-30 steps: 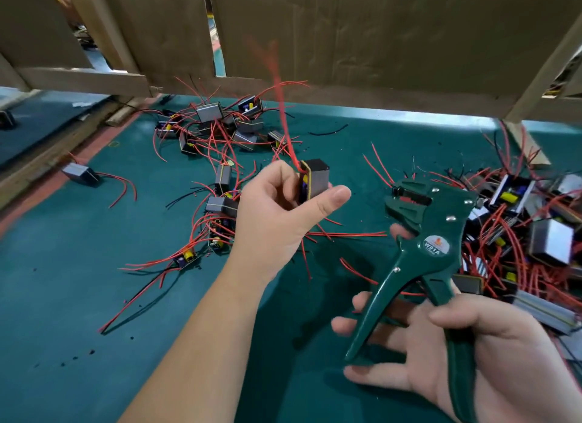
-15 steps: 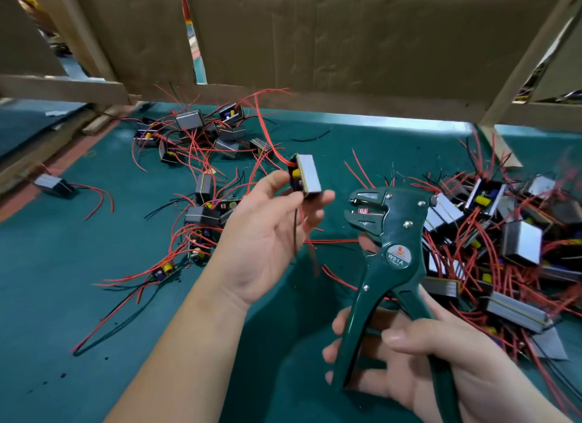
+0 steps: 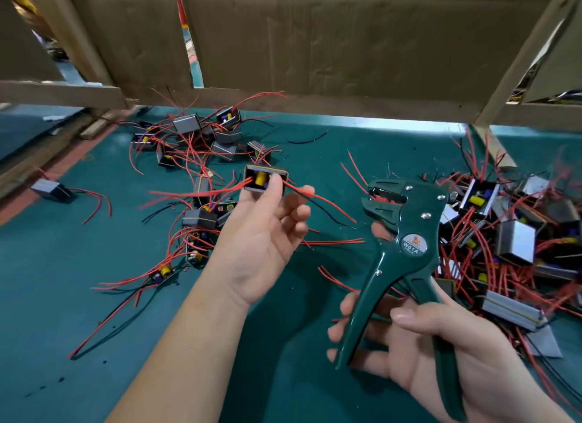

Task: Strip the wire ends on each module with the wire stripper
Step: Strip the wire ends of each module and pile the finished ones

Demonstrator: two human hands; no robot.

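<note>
My left hand [image 3: 264, 243] pinches a small grey module [image 3: 263, 180] above the mat, its open end with a yellow part facing me. Red wires [image 3: 321, 199] and a black one trail from it to both sides, the right ones reaching toward the stripper. My right hand [image 3: 441, 356] grips the handles of the dark green wire stripper [image 3: 403, 243], jaws up and pointing left, a short way right of the module. No wire sits in the jaws that I can see.
A pile of modules with red wires [image 3: 516, 243] lies at the right. Another scattered group [image 3: 201, 145] lies at the back left, and one lone module [image 3: 52, 188] at far left. Cardboard walls [image 3: 315, 44] close the back of the green mat [image 3: 63, 296].
My left hand has turned the module so its open end faces me and lowered its wires sideways. The stripper has shifted left and closer to the module.
</note>
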